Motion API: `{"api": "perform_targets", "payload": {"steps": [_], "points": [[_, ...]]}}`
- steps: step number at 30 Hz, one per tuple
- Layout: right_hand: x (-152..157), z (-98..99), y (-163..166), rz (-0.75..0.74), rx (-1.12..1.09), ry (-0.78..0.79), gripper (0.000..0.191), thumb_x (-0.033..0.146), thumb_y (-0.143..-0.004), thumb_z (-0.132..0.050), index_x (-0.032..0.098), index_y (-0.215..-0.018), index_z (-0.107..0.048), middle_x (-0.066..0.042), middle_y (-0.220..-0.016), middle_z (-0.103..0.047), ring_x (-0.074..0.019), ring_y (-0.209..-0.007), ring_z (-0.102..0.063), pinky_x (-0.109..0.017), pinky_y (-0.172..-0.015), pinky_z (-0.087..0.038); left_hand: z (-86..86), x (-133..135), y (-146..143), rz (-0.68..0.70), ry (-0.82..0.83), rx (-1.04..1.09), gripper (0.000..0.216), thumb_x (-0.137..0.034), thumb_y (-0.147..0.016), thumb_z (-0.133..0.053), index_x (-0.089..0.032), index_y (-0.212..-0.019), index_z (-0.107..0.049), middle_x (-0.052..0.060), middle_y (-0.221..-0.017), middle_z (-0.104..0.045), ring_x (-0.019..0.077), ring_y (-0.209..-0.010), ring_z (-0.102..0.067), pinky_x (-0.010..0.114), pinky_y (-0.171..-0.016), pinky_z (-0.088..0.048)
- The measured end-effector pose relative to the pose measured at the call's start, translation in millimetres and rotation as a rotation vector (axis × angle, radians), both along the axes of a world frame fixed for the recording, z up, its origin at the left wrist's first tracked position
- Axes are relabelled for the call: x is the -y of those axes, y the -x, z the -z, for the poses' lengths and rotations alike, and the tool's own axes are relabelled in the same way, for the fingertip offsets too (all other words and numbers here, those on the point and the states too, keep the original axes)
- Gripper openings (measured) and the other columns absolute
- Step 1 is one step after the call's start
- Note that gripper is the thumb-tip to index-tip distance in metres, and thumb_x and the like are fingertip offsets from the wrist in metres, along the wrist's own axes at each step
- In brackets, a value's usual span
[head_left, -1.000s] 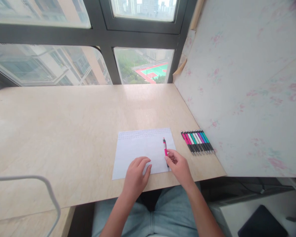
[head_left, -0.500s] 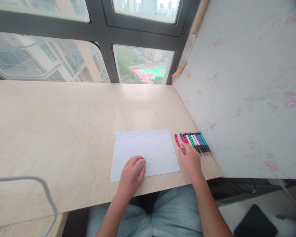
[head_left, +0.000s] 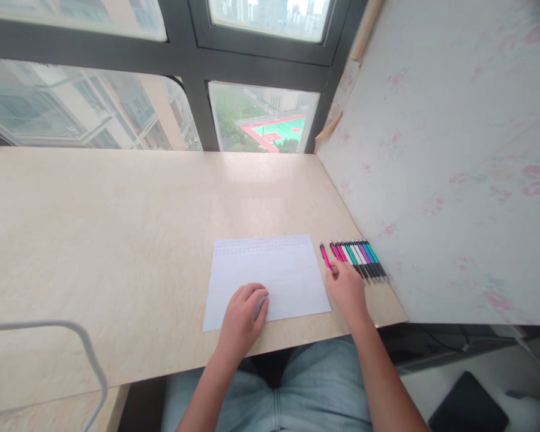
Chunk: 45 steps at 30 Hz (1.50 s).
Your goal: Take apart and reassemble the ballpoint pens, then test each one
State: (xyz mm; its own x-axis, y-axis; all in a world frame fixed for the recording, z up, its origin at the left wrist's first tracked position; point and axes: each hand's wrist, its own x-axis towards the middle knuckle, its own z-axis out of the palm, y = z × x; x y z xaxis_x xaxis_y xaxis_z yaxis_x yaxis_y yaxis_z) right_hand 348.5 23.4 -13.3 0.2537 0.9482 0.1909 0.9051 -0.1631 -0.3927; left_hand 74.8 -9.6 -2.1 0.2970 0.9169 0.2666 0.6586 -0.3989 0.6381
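A: Where had the pink pen [head_left: 325, 255] got to?

B: Onto the bare strip of the desk [head_left: 117, 240] between the sheet of paper [head_left: 274, 273] and the row of pens [head_left: 362, 257]. A second earlier it was over the right part of the sheet, so it had crossed the right edge.

A: And the right hand [head_left: 345, 291]?

B: It went across with it. Thumb and fingertips were pinched on the lower part of the pen, and they hid its tip. Half a second before, the grip and the place were almost the same.

A: Was that hand touching the row?

B: I couldn't tell. It covered the lower ends of the nearest pens from this view, but contact didn't show. The row itself lay as before, side by side along the wall [head_left: 432, 180], with pink, white, green, purple and blue barrels.

A: What about the left hand [head_left: 244, 318]?

B: That stayed at the lower edge of the sheet, fingers loosely curved, with paper showing in the gap by the thumb. The gap looked narrower than a second earlier.

A: Had the sheet changed?

B: Hardly. It lay flat, with lines of writing across the top. Its right edge, covered by pen and hand a second before, was uncovered now.
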Motion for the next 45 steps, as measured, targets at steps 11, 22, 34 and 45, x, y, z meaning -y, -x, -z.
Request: {"api": "perform_targets", "payload": {"steps": [11,22,34,45], "points": [[2,-12.8,-10,0.087,0.168,0.061,0.020,0.024,-0.088,-0.051,0.017,-0.094,-0.069,-0.008,-0.091,-0.067,-0.0195,-0.079,-0.059,-0.028,-0.066,-0.037,0.8,-1,0,0.008,0.001,0.003,0.014,-0.018,-0.091,-0.051,-0.023,-0.100,-0.060,0.008,-0.106,-0.064,0.0227,-0.097,-0.060,0.041,-0.085,-0.051],[6,-21.7,-6,0.189,0.195,0.127,0.019,0.029,-0.091,-0.055,0.021,-0.101,-0.070,-0.008,-0.097,-0.068,-0.0186,-0.077,-0.060,-0.027,-0.059,-0.033,1.1,-1,0,0.000,-0.006,-0.001,0.014,-0.018,-0.090,-0.052,-0.022,-0.099,-0.062,0.007,-0.105,-0.065,0.0221,-0.096,-0.061,0.038,-0.085,-0.052],[6,-26.9,2,0.221,0.223,0.155,0.016,0.031,-0.090,-0.056,0.021,-0.090,-0.069,-0.008,-0.092,-0.068,-0.0191,-0.075,-0.061,-0.027,-0.056,-0.030,1.9,-1,1,0.004,-0.008,0.008,0.014,-0.018,-0.090,-0.052,-0.023,-0.100,-0.061,0.007,-0.106,-0.064,0.0228,-0.097,-0.061,0.040,-0.085,-0.052],[0,-28.9,-4,0.232,0.191,0.202,0.022,0.036,-0.091,-0.054,0.021,-0.084,-0.067,-0.007,-0.091,-0.069,-0.0189,-0.071,-0.062,-0.028,-0.053,-0.028,0.7,-1,1,0.002,0.001,0.014,0.014,-0.019,-0.090,-0.051,-0.023,-0.099,-0.061,0.007,-0.106,-0.065,0.0225,-0.098,-0.061,0.039,-0.085,-0.052]]}}
